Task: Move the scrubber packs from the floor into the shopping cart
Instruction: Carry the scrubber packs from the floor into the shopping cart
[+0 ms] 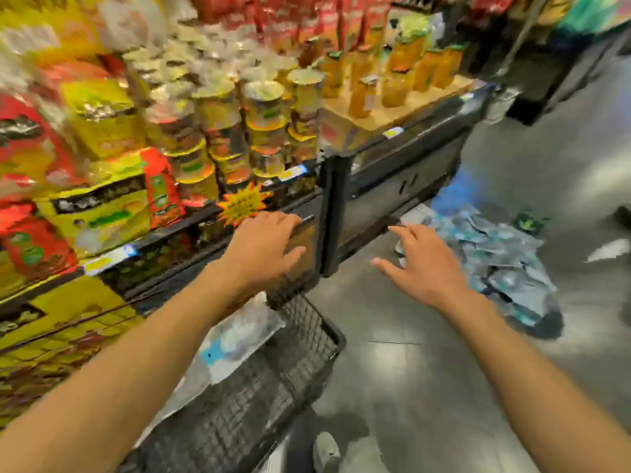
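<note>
A person's two bare arms reached out over a black mesh shopping cart (307, 343) in a supermarket aisle, the whole view smeared by motion blur. The left hand (263, 247) hovered above the cart's far end, fingers loosely spread and holding nothing. The right hand (423, 264) stretched out over the grey floor (409, 370), fingers splayed apart and likewise empty, its fingertips pointing toward a heap of blue-and-white scrubber packs (502, 261) lying on the floor to the right, near the base of the shelving. At least one clear pack with a blue label (235, 339) lay inside the cart, against its left side. To the left, a shelf (211, 220) carried stacked yellow-lidded cups (266, 128), yellow and red packets and a row of orange bottles (399, 76) standing on cardboard. An orange starburst price tag (244, 204) hung at the shelf edge just beyond the left hand. A black upright post (333, 213) stood between the two hands.
</note>
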A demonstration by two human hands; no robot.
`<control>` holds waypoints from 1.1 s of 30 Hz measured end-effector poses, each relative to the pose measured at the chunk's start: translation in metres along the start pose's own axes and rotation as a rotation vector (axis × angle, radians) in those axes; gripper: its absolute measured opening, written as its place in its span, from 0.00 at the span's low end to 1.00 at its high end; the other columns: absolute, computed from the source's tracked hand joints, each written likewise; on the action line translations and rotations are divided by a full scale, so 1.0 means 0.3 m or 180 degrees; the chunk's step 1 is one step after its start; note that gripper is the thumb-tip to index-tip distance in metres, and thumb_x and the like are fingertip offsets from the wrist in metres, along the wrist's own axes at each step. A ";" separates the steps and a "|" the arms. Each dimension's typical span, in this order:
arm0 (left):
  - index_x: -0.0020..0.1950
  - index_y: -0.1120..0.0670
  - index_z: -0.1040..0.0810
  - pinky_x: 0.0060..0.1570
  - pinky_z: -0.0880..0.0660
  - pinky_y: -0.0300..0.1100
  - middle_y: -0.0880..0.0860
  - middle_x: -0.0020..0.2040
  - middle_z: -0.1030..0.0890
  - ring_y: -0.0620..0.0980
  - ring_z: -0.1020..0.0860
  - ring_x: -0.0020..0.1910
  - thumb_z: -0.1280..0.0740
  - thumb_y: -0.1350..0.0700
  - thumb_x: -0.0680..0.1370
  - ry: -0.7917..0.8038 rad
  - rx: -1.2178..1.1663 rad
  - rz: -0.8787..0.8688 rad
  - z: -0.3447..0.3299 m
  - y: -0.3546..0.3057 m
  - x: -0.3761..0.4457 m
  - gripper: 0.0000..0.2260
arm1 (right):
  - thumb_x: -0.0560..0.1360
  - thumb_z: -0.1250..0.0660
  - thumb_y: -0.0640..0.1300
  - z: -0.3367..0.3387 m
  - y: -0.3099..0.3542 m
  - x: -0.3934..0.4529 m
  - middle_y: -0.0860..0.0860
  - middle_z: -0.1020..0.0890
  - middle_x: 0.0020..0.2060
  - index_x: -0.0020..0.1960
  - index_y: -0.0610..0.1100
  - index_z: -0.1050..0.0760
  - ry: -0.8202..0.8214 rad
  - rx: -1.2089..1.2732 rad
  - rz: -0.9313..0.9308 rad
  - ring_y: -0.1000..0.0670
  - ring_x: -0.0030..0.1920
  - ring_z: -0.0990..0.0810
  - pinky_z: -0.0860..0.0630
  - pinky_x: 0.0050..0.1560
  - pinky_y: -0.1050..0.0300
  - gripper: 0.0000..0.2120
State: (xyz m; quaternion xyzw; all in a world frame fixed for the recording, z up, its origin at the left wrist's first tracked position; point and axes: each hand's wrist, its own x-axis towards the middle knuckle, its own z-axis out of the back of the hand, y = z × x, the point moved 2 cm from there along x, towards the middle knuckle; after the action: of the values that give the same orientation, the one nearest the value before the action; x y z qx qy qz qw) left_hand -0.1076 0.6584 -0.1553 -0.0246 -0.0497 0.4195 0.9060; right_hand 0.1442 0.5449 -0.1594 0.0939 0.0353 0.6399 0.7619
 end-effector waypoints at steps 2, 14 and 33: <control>0.76 0.51 0.31 0.62 0.24 0.56 0.54 0.70 0.23 0.59 0.26 0.68 0.36 0.39 0.79 -0.0106 0.0204 -0.0436 0.074 -0.217 0.120 0.29 | 0.76 0.39 0.70 0.108 -0.194 -0.110 0.43 0.29 0.74 0.77 0.44 0.33 -0.0133 -0.0097 -0.0389 0.41 0.74 0.32 0.33 0.73 0.47 0.40; 0.78 0.49 0.35 0.67 0.31 0.51 0.52 0.74 0.27 0.57 0.30 0.73 0.44 0.35 0.78 0.0236 0.0351 -0.1650 -0.041 -1.420 0.584 0.31 | 0.70 0.51 0.78 0.420 -1.209 -0.626 0.42 0.35 0.79 0.79 0.48 0.37 -0.0211 -0.0206 -0.2068 0.42 0.79 0.37 0.39 0.77 0.49 0.48; 0.79 0.49 0.38 0.70 0.31 0.56 0.53 0.73 0.27 0.56 0.29 0.72 0.39 0.39 0.81 0.0962 0.0007 -0.1285 -0.401 -1.575 1.574 0.29 | 0.75 0.41 0.73 0.267 -1.939 0.098 0.47 0.33 0.77 0.78 0.49 0.36 0.0507 0.0244 -0.2346 0.43 0.76 0.34 0.33 0.73 0.46 0.40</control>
State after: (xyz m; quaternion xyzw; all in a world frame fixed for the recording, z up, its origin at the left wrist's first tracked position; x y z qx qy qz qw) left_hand 0.5673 0.7127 -0.2014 -0.0757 0.0829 0.2217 0.9686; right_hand 0.7267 0.4709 -0.1884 0.0532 0.1497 0.3264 0.9318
